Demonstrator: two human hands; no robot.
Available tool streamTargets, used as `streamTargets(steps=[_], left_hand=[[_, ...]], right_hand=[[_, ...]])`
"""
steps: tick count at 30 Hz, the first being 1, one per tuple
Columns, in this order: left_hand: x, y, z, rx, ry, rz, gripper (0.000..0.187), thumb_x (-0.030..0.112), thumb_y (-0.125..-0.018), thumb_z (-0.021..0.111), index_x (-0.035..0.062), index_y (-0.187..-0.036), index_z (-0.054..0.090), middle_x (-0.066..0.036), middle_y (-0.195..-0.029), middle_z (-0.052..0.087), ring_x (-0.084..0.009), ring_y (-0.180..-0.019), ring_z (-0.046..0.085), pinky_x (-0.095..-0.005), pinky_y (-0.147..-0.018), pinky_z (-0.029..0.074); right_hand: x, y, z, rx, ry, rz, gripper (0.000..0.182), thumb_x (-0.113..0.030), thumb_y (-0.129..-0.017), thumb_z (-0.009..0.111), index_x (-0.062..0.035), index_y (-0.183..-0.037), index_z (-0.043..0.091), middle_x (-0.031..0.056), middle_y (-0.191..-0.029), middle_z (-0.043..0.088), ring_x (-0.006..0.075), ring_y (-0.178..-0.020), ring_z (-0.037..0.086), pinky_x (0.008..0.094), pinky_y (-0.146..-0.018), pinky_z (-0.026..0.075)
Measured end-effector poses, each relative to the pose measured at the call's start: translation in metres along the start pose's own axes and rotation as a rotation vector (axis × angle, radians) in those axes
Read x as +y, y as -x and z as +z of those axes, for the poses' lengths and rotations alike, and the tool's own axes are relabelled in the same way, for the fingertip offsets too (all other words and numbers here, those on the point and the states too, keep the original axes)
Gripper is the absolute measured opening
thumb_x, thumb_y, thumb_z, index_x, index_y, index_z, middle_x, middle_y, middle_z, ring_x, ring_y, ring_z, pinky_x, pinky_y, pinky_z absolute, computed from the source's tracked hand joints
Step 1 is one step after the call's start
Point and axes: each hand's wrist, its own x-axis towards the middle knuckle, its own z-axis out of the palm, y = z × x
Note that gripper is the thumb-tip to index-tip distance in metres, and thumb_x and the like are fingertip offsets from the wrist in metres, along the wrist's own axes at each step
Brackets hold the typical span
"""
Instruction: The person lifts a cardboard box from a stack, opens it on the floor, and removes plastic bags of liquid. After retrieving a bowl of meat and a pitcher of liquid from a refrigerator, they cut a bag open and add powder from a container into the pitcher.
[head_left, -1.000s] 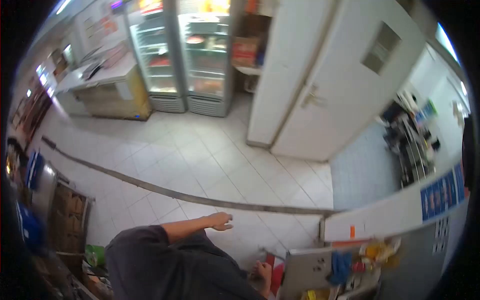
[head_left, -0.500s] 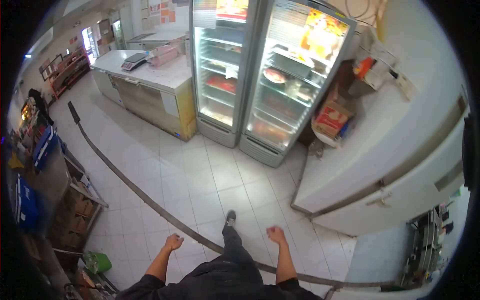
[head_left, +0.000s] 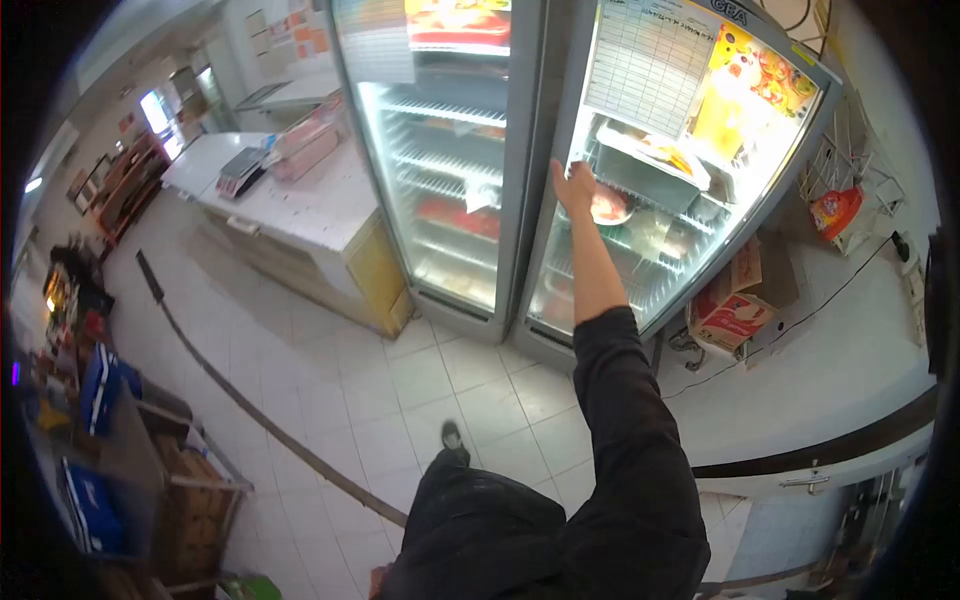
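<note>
My right hand is open, thumb apart from the fingers, at the left side of the lit fridge's glass door. Whether my fingertips touch its frame I cannot tell. Of my left hand seemingly just a sliver shows, low by my clothes; I can't tell its state.

The door looks rigid and fairly heavy, and a seal might make it resist at first. The glass is probably slick and breakable, so I judge the upright frame beside my fingers the better hold than the pane. A printed sheet covers glass above and right of my hand; behind the pane, a round dish sits just below and right of it.

Left of my hand stands the second fridge, and farther left the white-topped counter with a scale. Lower right, an open carton lies close alongside the fridge, perhaps crowding a wide swing. Well below my hand, my shoe is on the tiles, maybe near the door's sweep.
</note>
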Motion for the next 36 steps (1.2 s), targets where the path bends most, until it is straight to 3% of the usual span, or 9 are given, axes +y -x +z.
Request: streamTargets(steps=[3,6,13,16,21,24,29,33,36], left_hand=[[0.078,-0.068,-0.016,-0.057,-0.096,0.166,0.036,0.033,-0.09,0.058,-0.0011,-0.091,0.068,-0.019,-0.088,0.07,-0.0305,-0.08,0.068,-0.0421,-0.068,0.053],[0.162,-0.143,-0.044,-0.124,-0.226,0.341,0.036,0.033,-0.091,0.056,-0.0009,-0.093,0.068,-0.021,-0.089,0.07,-0.0333,-0.082,0.068,-0.0433,-0.071,0.052],[0.428,-0.35,-0.128,-0.095,-0.454,0.851,0.038,0.036,-0.091,0.059,-0.0008,-0.095,0.067,-0.023,-0.098,0.068,-0.0361,-0.095,0.066,-0.0436,-0.082,0.05],[0.651,-0.273,-0.132,-0.179,-0.363,1.243,0.033,0.029,-0.096,0.056,-0.0007,-0.11,0.06,-0.021,-0.099,0.068,-0.0326,-0.093,0.066,-0.0404,-0.082,0.051],[0.892,-0.045,-0.038,-0.891,-0.275,1.599,0.029,0.024,-0.098,0.055,0.0009,-0.115,0.06,-0.014,-0.113,0.063,-0.0221,-0.107,0.061,-0.0315,-0.09,0.047],[0.936,0.044,0.05,-1.065,0.147,1.768,0.02,0.019,-0.095,0.06,0.0012,-0.102,0.062,-0.008,-0.094,0.065,-0.0168,-0.087,0.062,-0.03,-0.079,0.049],[0.928,-0.015,0.158,-0.78,0.233,1.483,0.014,0.014,-0.089,0.066,0.001,-0.086,0.064,-0.006,-0.077,0.067,-0.0105,-0.073,0.061,-0.0265,-0.069,0.05],[0.962,0.003,0.14,-0.632,0.162,1.713,0.017,0.017,-0.086,0.07,0.0009,-0.088,0.066,-0.008,-0.079,0.068,-0.0164,-0.074,0.064,-0.0296,-0.072,0.051],[0.981,0.011,0.096,-0.39,-0.019,2.264,0.018,0.012,-0.079,0.073,0.0015,-0.091,0.065,-0.013,-0.088,0.066,-0.0266,-0.083,0.064,-0.0345,-0.076,0.051]], right_hand=[[0.001,-0.036,0.063,0.286,0.06,-0.064,0.071,-0.051,-0.084,0.068,0.0094,-0.117,0.049,0.0312,-0.113,0.053,0.0459,-0.106,0.052,0.0502,-0.094,0.041],[-0.006,-0.039,0.078,0.442,0.102,-0.026,0.044,-0.028,-0.088,0.07,0.0048,-0.107,0.048,0.0267,-0.101,0.054,0.0448,-0.092,0.056,0.0483,-0.08,0.045],[-0.036,0.011,0.051,0.417,0.081,-0.027,0.031,-0.018,-0.087,0.071,0.0012,-0.105,0.055,0.0176,-0.098,0.057,0.0342,-0.084,0.058,0.0415,-0.077,0.047],[-0.095,0.072,-0.004,0.309,0.025,-0.035,0.039,-0.013,-0.084,0.074,0.0005,-0.114,0.053,0.0115,-0.104,0.058,0.0192,-0.093,0.06,0.0321,-0.076,0.051],[-0.124,0.185,-0.082,0.524,0.14,0.124,0.074,-0.009,-0.079,0.077,0.0043,-0.138,0.034,0.0169,-0.125,0.049,0.0241,-0.111,0.052,0.0404,-0.096,0.044],[-0.108,0.22,-0.114,1.017,0.168,0.38,0.069,-0.006,-0.08,0.075,0.0057,-0.136,0.037,0.0162,-0.124,0.05,0.0231,-0.105,0.053,0.0394,-0.1,0.041],[-0.097,0.258,-0.204,0.96,0.318,0.301,0.059,-0.013,-0.081,0.07,0.0091,-0.129,0.042,0.0157,-0.121,0.053,0.0258,-0.111,0.052,0.0386,-0.101,0.041],[-0.083,0.273,-0.229,1.021,0.352,0.307,0.068,-0.018,-0.08,0.059,0.0089,-0.136,0.033,0.017,-0.122,0.051,0.0249,-0.11,0.052,0.0398,-0.099,0.043],[-0.083,0.274,-0.241,1.0,0.336,0.249,0.077,-0.022,-0.078,0.056,0.0075,-0.142,0.024,0.0205,-0.12,0.049,0.0278,-0.108,0.05,0.0436,-0.095,0.045]])
